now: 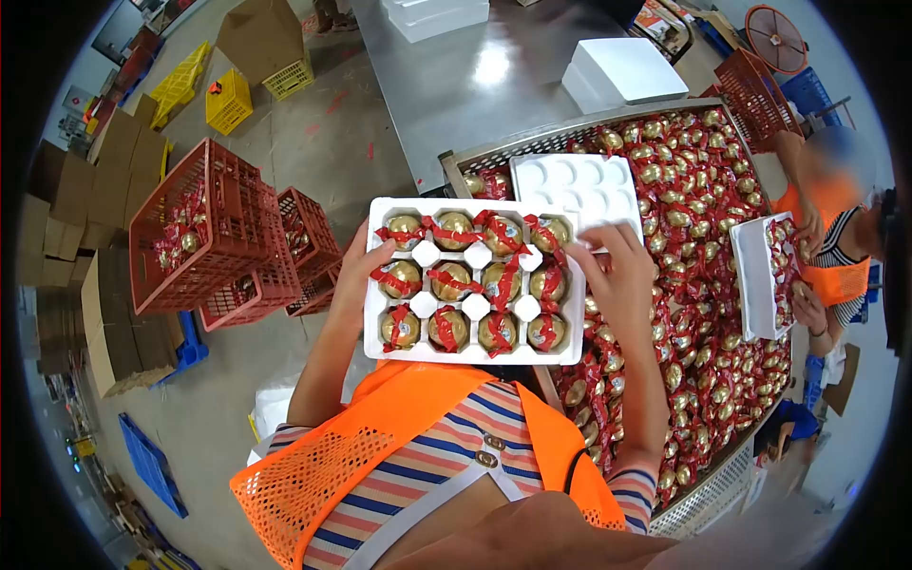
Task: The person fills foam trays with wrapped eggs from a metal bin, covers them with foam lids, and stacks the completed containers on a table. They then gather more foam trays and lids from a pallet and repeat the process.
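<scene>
A white foam tray (475, 358) is held up in front of my chest, its pockets filled with gold, round pieces (448, 281) in wrappers with red ends. My left hand (359, 266) grips the tray's left edge, thumb over the rim. At the upper right corner is my right hand (617, 275), its bent fingers and thumb apart and the tips right at the rim. Behind that hand, an unfilled white foam piece with round hollows (575, 180) lies on the heap of wrapped gold pieces (679, 380).
A perforated metal bin (589, 122) holds the heap. White foam stacks (627, 71) stand on the metal table (456, 104). Red crates (204, 228) are at left, near cardboard boxes (123, 323). Across the bin, a person in an orange vest (841, 285) holds another foam tray (755, 280).
</scene>
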`<action>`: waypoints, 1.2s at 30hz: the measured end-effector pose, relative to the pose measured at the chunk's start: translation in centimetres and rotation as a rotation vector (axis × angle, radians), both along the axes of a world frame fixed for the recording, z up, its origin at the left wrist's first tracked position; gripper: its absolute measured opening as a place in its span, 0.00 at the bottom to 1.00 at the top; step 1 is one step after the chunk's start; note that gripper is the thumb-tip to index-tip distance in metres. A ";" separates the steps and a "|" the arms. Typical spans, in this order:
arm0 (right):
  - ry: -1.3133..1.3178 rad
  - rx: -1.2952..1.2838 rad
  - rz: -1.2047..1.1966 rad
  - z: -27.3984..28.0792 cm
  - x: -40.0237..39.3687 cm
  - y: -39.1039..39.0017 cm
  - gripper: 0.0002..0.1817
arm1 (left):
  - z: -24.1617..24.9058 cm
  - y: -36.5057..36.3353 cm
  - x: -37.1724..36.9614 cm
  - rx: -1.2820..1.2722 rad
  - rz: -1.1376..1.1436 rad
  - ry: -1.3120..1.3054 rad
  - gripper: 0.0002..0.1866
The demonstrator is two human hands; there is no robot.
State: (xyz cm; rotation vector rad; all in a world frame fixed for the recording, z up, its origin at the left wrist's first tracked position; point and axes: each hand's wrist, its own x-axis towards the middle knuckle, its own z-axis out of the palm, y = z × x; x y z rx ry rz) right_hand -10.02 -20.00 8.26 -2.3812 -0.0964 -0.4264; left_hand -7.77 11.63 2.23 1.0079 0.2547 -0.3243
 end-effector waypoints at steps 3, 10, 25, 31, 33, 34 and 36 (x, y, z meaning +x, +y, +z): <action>-0.113 -0.111 0.304 1.1 3.1 3.0 0.14 | -0.7 0.0 -0.2 -0.008 0.016 0.007 0.31; 0.036 -0.448 0.478 1.0 4.4 5.9 0.14 | -0.9 0.1 -0.4 -0.038 0.038 0.005 0.32; 0.181 -0.350 0.411 1.1 3.8 5.4 0.17 | -0.3 -0.1 0.1 -0.059 0.011 0.007 0.33; 0.003 -0.630 0.644 1.2 4.3 4.6 0.20 | 0.0 0.0 0.3 -0.038 0.014 -0.001 0.35; -0.018 -0.665 0.686 1.3 4.5 4.7 0.19 | 0.3 -0.1 0.4 -0.005 0.024 0.003 0.35; -0.040 -0.686 0.706 1.2 4.6 4.6 0.19 | 0.5 0.1 0.4 -0.007 0.003 0.011 0.35; -0.056 -0.707 0.730 1.0 4.8 4.6 0.18 | 0.0 0.2 0.6 0.003 0.003 0.009 0.35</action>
